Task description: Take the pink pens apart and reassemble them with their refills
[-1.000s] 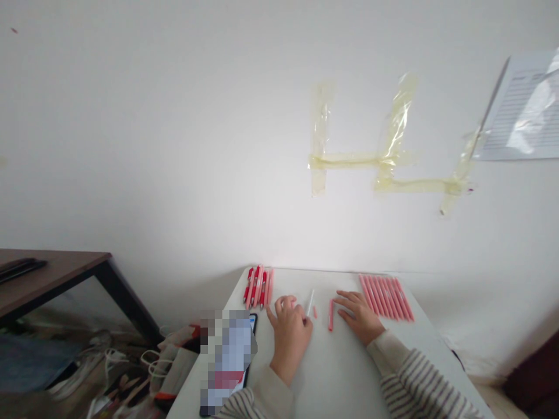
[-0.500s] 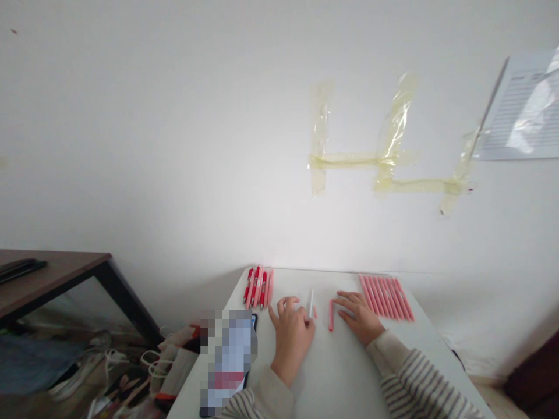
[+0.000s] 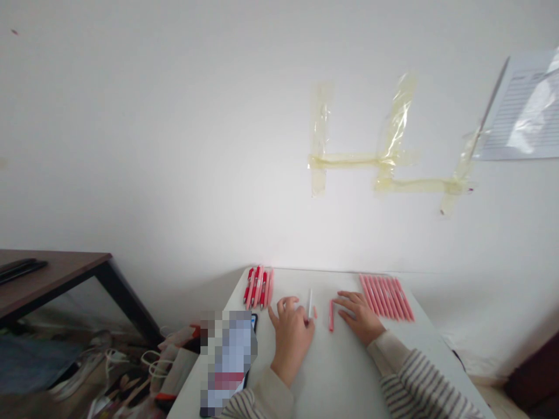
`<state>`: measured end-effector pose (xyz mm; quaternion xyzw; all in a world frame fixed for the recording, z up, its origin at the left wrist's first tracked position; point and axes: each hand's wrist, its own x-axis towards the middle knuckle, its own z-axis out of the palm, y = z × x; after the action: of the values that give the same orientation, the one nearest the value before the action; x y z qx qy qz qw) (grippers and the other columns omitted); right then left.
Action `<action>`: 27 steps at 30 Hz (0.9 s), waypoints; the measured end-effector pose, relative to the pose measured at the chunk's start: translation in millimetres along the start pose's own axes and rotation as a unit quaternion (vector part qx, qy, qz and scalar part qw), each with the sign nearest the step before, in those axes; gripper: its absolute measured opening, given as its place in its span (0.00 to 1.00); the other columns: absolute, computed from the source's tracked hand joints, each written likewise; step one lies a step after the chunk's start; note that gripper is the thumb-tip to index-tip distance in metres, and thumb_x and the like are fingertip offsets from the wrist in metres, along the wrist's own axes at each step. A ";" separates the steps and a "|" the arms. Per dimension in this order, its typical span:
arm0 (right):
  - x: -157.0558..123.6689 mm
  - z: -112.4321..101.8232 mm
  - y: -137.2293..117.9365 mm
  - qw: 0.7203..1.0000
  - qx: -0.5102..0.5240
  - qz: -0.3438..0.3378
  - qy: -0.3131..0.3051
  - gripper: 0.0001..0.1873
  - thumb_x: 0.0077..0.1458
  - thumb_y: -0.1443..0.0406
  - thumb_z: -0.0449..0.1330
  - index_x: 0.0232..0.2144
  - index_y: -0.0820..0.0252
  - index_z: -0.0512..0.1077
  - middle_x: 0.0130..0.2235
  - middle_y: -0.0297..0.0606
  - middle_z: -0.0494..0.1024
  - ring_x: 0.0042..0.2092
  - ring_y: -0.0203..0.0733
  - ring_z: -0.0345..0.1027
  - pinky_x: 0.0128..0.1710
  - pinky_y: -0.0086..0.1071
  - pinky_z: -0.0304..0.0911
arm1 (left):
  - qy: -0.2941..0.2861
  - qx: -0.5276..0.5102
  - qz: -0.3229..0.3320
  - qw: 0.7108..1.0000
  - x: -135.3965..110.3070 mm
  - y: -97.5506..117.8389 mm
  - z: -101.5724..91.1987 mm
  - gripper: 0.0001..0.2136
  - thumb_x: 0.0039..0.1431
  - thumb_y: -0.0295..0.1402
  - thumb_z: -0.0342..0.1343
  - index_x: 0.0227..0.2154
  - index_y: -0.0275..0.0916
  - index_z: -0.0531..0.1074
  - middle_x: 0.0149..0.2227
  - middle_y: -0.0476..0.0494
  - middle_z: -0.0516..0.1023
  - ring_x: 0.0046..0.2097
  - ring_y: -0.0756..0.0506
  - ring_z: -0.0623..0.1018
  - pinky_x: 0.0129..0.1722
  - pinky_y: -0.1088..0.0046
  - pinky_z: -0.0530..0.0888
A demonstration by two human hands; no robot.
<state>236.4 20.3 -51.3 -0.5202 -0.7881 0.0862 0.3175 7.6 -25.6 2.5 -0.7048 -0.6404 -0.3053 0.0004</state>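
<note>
My left hand (image 3: 292, 333) rests on the white table with its fingers bent and apart. Its thumb is at the lower end of a thin white tube (image 3: 310, 302), which looks like a pen refill. Just right of the tube lies a small pink piece (image 3: 315, 312), too small to name surely. A pink pen barrel (image 3: 331, 316) lies further right. My right hand (image 3: 358, 314) lies flat with fingers spread, the fingertips close beside the barrel; whether they touch it I cannot tell.
Several pink pens or barrels (image 3: 386, 297) lie in a row at the back right. A bunch of red and pink pens (image 3: 258, 288) is at the back left. A blurred-out phone (image 3: 229, 361) lies along the left edge. The wall (image 3: 279, 221) stands directly behind the table (image 3: 336, 384).
The thin white tube has shifted very slightly to the left at my left thumb. My right hand and the pink barrel have stayed put.
</note>
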 end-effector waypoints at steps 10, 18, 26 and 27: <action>0.2 -0.2 4.1 1.000 -0.003 -0.003 0.006 0.18 0.61 0.63 0.56 0.51 0.51 0.77 0.57 0.42 0.74 0.59 0.52 0.63 0.61 0.53 0.61 | 0.037 0.015 -0.029 0.999 4.7 -9.7 -1.7 0.04 0.56 0.36 0.59 0.30 0.44 0.77 0.51 0.45 0.73 0.58 0.38 0.65 0.62 0.42 0.52; 0.7 0.2 6.1 0.999 -0.013 0.024 -0.016 0.24 0.60 0.64 0.56 0.58 0.60 0.71 0.61 0.45 0.71 0.62 0.52 0.60 0.65 0.50 0.57 | 0.054 0.111 -0.067 0.990 6.5 -16.0 -6.5 0.09 0.58 0.34 0.55 0.39 0.44 0.78 0.52 0.41 0.73 0.57 0.36 0.65 0.61 0.41 0.52; 0.3 0.2 6.0 0.999 -0.014 0.034 -0.034 0.25 0.61 0.62 0.54 0.58 0.59 0.70 0.62 0.44 0.70 0.64 0.51 0.58 0.66 0.51 0.55 | 0.046 0.141 -0.081 0.986 7.4 -17.7 -4.6 0.10 0.59 0.32 0.53 0.40 0.44 0.78 0.52 0.40 0.73 0.57 0.35 0.65 0.60 0.41 0.54; 0.3 0.3 5.9 0.999 -0.014 0.034 -0.032 0.25 0.61 0.62 0.54 0.58 0.59 0.70 0.62 0.44 0.70 0.64 0.51 0.58 0.66 0.51 0.55 | 0.046 0.147 -0.081 0.985 7.6 -17.7 -4.7 0.10 0.59 0.33 0.52 0.39 0.43 0.79 0.52 0.39 0.73 0.57 0.35 0.65 0.60 0.41 0.55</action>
<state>240.6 23.2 -54.2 -0.5479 -0.7809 0.1028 0.2820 -10.5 -17.3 2.7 -0.6283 -0.7325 -0.2386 0.1089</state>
